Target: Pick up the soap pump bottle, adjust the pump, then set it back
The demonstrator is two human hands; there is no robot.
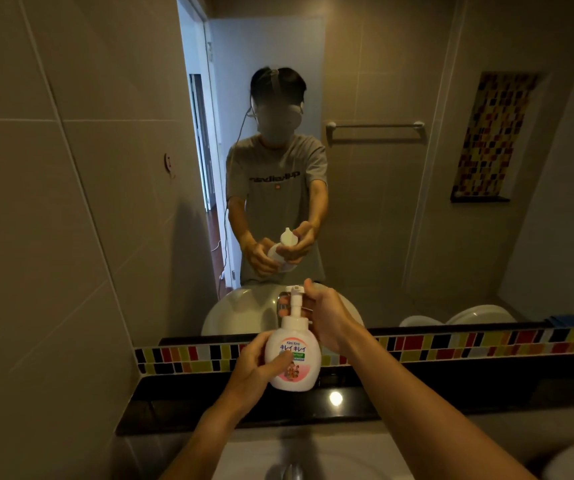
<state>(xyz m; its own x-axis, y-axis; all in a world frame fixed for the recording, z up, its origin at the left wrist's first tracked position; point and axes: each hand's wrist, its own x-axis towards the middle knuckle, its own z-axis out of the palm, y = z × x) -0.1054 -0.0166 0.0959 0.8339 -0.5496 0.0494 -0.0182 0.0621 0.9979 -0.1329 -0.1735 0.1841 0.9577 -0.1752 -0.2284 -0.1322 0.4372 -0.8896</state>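
White plastic, round-bodied, the soap pump bottle [292, 362] is hanging upright in the air above the black counter [417, 400], just in front of its rear edge and the coloured tile strip [451, 344] under the mirror [382, 202]. I am clasping its body with my left hand [256, 367], thumb lying across the label. My right hand [327, 318] is pinching the pump [295, 299], fingers [283, 311] wrapping behind the stem.
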